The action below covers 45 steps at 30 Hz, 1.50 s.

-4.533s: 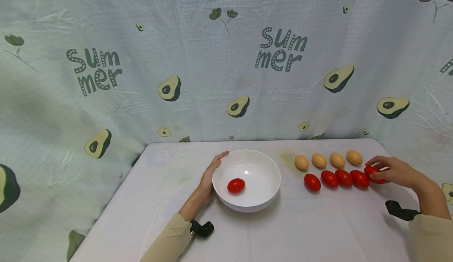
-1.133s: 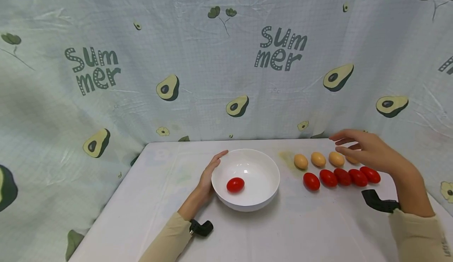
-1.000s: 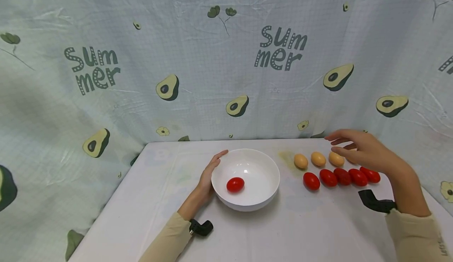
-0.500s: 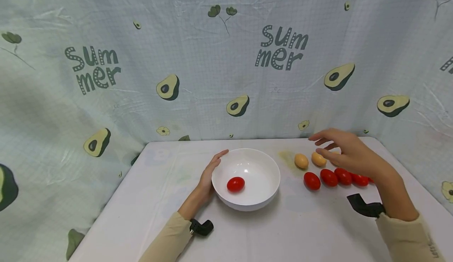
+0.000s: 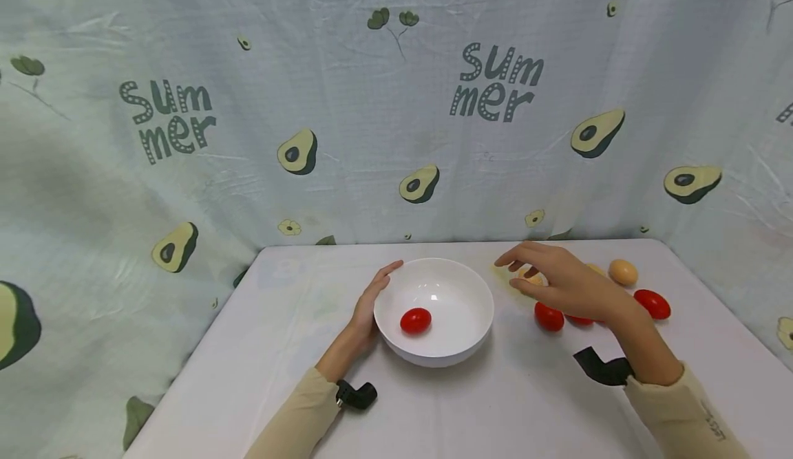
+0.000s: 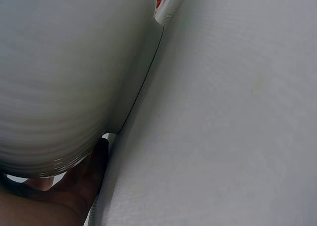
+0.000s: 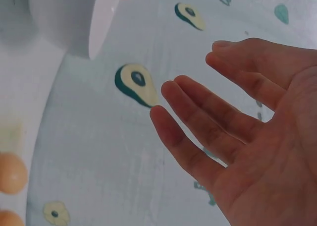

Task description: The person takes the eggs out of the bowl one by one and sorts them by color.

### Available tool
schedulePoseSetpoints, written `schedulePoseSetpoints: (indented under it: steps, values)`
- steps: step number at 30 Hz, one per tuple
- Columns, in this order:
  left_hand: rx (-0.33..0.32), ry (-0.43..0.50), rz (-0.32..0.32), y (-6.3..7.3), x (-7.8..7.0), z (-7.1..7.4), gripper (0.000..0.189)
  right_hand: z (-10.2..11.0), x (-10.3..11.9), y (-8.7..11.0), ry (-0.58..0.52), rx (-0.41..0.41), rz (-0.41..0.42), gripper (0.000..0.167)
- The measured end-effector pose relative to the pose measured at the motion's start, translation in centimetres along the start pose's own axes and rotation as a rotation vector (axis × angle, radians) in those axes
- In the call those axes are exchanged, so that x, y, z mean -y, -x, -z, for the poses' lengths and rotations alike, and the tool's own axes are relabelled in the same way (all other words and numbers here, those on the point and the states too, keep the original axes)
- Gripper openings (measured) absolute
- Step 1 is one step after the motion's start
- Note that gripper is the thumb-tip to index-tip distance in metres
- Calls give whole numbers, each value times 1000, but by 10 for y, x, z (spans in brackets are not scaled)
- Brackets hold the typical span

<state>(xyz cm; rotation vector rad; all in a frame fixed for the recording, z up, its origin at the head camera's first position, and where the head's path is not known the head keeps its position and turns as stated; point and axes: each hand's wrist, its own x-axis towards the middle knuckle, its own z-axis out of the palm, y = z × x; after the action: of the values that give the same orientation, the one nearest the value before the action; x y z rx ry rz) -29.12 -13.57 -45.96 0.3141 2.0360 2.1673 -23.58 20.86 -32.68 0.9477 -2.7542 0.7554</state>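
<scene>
A white bowl [image 5: 429,357] stands mid-table with one glossy red egg-shaped piece [image 5: 416,321] inside. My left hand [image 5: 367,307] rests along its left outer side, fingers reaching toward the back rim; in the left wrist view that hand [image 6: 64,201] lies low against the bowl's wall [image 6: 59,87]. Right of the bowl, my right hand [image 5: 566,283] hovers over the rows, thumb apart and fingers loosely bent, holding nothing. Below it lie red egg-shaped pieces [image 5: 548,316] and tan ones [image 5: 622,272], several partly hidden. The right wrist view shows the empty palm [image 7: 257,132].
A white cloth covers the table [image 5: 495,411], whose back edge meets a hanging curtain [image 5: 347,190] printed with avocados. At the far right end of the row lies another red piece [image 5: 652,304]. Each wrist carries a black camera mount [image 5: 356,396].
My right hand has left the red piece at the row's far right, risen, and moved left over the tan pieces toward the bowl. My left hand and the bowl have stayed put.
</scene>
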Motion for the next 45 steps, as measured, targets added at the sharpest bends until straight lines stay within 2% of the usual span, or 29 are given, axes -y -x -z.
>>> schedulePoseSetpoints:
  steps: [5, 14, 27, 38, 45]
  values:
    - [4, 6, 4, 0, 1, 0, 51, -14, 5, -17, -30, 34, 60, 34]
    - [3, 16, -3, -1, 1, 1, 51, -41, 15, -50, -134, 131, 112, 33]
    - [8, 33, 6, 1, -1, 1, 51, -73, 33, -77, -176, 213, 161, 33]
    - [33, 45, 7, -1, -1, 2, 53, -111, 41, -87, -123, 272, 150, 31]
    - [59, 51, 2, 0, 0, 3, 53, -127, 43, -90, -89, 334, 89, 34]
